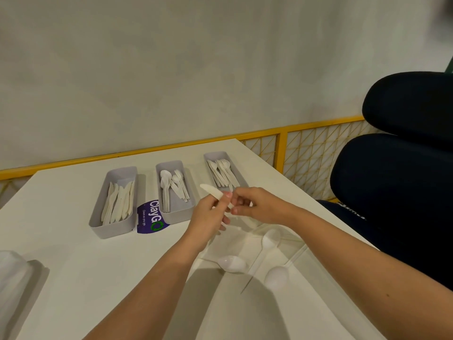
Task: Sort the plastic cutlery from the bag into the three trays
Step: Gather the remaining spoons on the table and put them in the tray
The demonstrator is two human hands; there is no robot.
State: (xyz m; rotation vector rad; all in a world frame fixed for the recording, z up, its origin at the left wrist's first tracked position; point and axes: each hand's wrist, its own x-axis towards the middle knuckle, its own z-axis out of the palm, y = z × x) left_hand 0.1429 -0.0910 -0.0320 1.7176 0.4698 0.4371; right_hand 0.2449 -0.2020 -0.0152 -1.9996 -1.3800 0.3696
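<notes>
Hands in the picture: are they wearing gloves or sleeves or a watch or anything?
No gloves! The left hand and the right hand are both bare, and the fingernails that show look plain and unpainted. The forearms are bare too. No sleeve reaches into view, and no watch, bracelet or ring shows.

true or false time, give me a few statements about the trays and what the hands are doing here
1. The left hand holds a knife. True.
2. The left tray holds forks. False: it holds knives.
3. The middle tray holds spoons. True.
4. The purple sticker lies right of all three trays. False: it lies between the left and middle trays.
5. The clear bag is empty. False: spoons lie in it.
</notes>
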